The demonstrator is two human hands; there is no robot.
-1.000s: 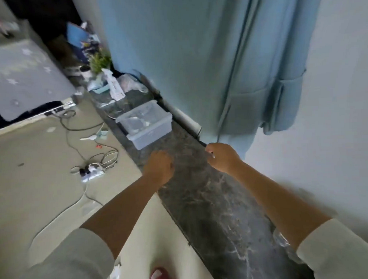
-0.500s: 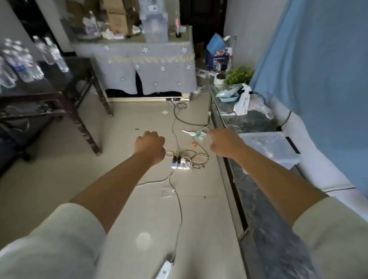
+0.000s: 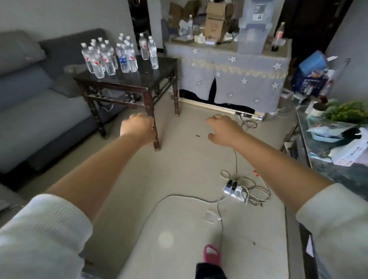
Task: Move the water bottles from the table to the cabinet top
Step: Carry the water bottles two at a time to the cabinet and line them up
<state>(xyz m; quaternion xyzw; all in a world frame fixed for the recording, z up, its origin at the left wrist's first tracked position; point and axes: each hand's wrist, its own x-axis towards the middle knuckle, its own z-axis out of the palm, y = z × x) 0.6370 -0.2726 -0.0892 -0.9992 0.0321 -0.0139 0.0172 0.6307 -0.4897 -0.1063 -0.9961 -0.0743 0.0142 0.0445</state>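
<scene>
Change: since half a second ago the view has swung left, so the dark table and its bottles now sit far left of centre instead of at the left edge, and the marble counter has slid to the right edge; both arms are still stretched forward.
Bottles: clear plastic water bottles (image 3: 111, 56) with white caps stand upright in a tight cluster on the table's far-left part, most with red-and-white labels, one with a blue label; two stand slightly apart to the right of the cluster.
Table: small square table (image 3: 135, 78) of dark wood with a glossy dark top and turned legs, just beside the grey sofa (image 3: 29, 98).
Left hand: left hand (image 3: 136, 128) is curled into a loose fist, back toward the camera, holding nothing; it overlaps the table's near leg in the view, and contact cannot be told.
Right hand: right hand (image 3: 224, 129) has fingers loosely bent with the thumb apart, holding nothing, over the bare floor.
Arms: both forearms are bare and extended, pale ribbed sleeves pushed up near the elbows.
Counter: dark veined marble counter (image 3: 346, 167) on the right, carrying a green plant, a white cup and packets.
Far cabinet: cloth-draped cabinet (image 3: 235, 75) with flower trim, holding cardboard boxes and a clear plastic bin.
Floor: pale floor with a white power strip (image 3: 233, 189) and tangled cords; a pink slipper (image 3: 212, 254) near the bottom edge.
</scene>
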